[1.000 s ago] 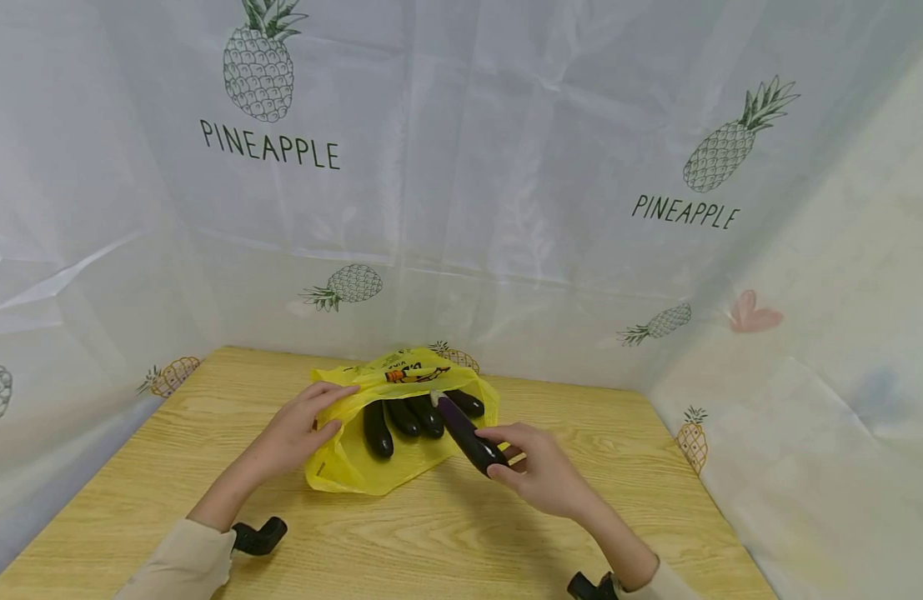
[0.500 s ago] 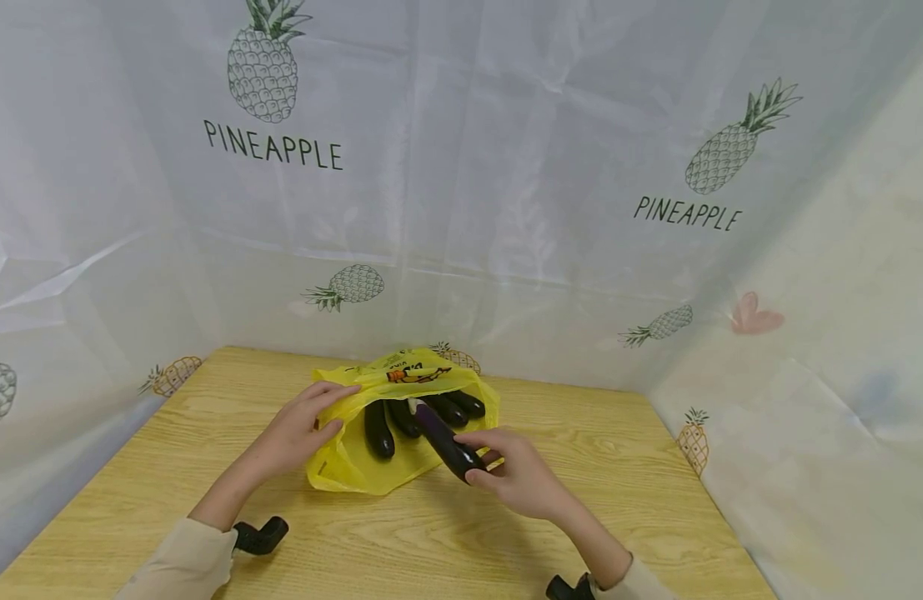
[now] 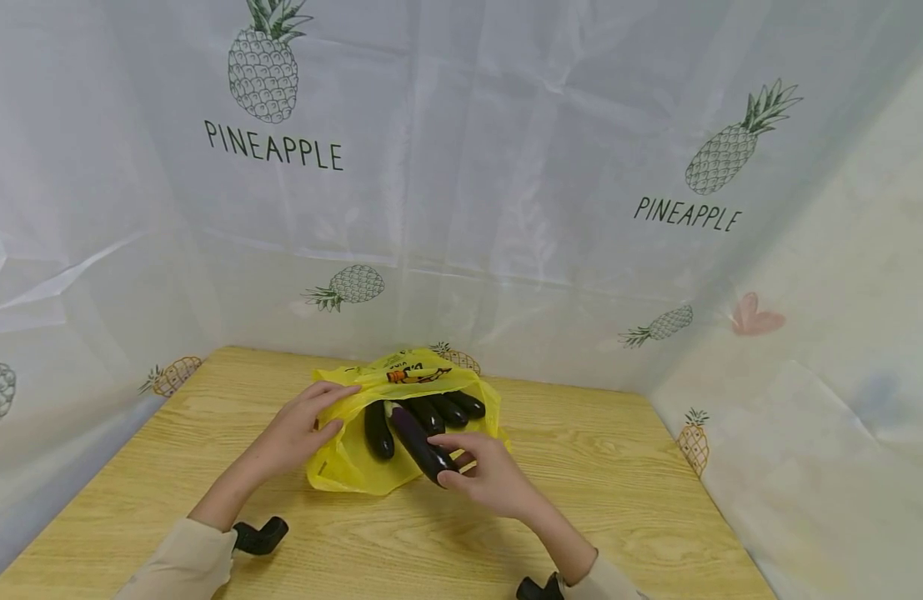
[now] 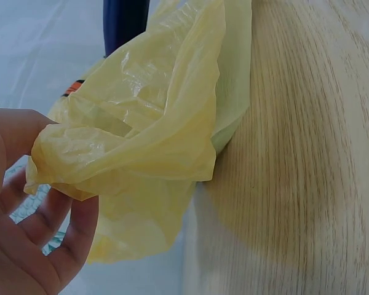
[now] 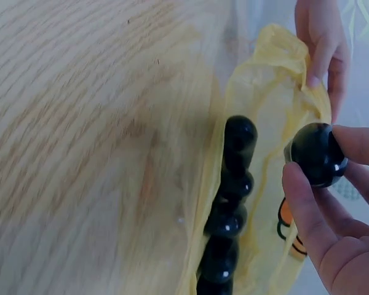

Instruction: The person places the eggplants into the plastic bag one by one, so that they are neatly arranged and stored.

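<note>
A yellow plastic bag (image 3: 359,471) lies on the table with its mouth toward me. Its left edge is pinched between thumb and fingers of my left hand (image 3: 292,429), which lifts the upper layer; the left wrist view shows the film (image 4: 111,150) gathered in the grip. Several dark eggplants lie side by side in the bag, the leftmost eggplant (image 3: 379,432) a little apart. My right hand (image 3: 494,477) holds another eggplant (image 3: 416,439) by its rounded end, the pale stem end pointing into the bag's mouth. In the right wrist view this held eggplant (image 5: 320,157) is raised above the row.
The wooden table (image 3: 604,500) extends to both sides and in front of the bag. A pale curtain (image 3: 461,208) printed with pineapples hangs behind it. Black wrist mounts (image 3: 261,536) sit below both hands.
My right hand has moved left with the eggplant, from the right side of the bag's mouth to beside the leftmost eggplant. The left hand has stayed at the bag's edge.
</note>
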`<state>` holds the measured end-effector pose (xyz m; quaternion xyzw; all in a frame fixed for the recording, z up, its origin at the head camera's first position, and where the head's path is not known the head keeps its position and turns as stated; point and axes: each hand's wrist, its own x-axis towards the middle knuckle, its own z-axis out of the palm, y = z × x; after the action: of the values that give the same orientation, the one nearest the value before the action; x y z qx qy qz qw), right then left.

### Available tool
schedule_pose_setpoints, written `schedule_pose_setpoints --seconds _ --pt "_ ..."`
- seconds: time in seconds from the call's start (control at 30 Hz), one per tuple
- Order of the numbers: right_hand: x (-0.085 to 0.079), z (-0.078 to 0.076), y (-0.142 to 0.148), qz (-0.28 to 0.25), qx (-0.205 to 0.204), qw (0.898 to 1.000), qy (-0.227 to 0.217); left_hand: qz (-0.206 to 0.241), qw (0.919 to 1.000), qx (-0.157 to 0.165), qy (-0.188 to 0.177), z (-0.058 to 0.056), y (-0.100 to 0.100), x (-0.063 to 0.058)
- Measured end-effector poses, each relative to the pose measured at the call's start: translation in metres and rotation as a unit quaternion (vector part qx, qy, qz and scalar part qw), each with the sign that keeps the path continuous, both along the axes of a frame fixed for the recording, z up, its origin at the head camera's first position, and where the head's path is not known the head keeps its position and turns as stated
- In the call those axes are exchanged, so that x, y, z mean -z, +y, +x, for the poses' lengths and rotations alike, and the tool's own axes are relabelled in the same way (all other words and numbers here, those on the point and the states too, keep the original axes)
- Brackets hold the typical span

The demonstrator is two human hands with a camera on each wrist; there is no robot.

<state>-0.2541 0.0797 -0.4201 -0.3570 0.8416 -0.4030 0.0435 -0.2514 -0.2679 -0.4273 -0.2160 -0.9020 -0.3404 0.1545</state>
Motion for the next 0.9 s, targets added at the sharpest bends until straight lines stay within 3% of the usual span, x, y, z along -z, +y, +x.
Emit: schedule_pose_setpoints --seconds 0.27,0.5,0.9 --pt "0.008 -0.005 -0.026 -0.004 0.025 1.0 0.009 -0.001 1.0 -0.002 0.007 -0.002 0.0 0.002" --pt "0.017 -0.009 -0.048 -0.014 0.029 0.999 -0.015 -0.005 1.0 -0.005 -0.003 -0.001 -0.001 0.001" --pt "0.028 -0.016 -0.079 -0.029 0.05 0.998 -0.024 -0.009 0.9999 -0.003 0.014 -0.001 -0.001 0.001"
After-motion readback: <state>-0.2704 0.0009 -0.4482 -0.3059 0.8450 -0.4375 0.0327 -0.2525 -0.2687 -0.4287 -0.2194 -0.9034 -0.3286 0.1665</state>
